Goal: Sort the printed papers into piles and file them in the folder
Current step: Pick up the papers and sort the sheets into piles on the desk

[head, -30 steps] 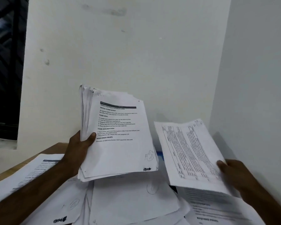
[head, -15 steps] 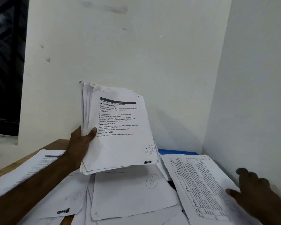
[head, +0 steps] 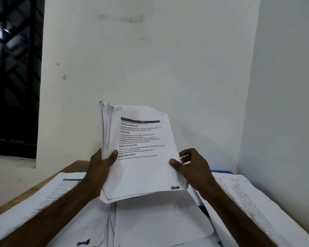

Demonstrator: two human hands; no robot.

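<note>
Paper stack [head: 143,172], thick, ragged-edged.

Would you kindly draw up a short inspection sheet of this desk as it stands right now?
Surface: wooden desk, mostly covered by paper; bare wood shows at the left edge.
Job's things: stack of printed papers held up above the desk; loose sheets overlapping below it; table sheet lying at the right; blue edge behind, possibly the folder.
Clutter: nothing seen.
Hands: left hand grips the stack's left edge, thumb on the front page; right hand pinches its right edge.
Cables: nothing seen.
Surroundings: white walls meeting in a corner; dark barred window at the left.
</note>
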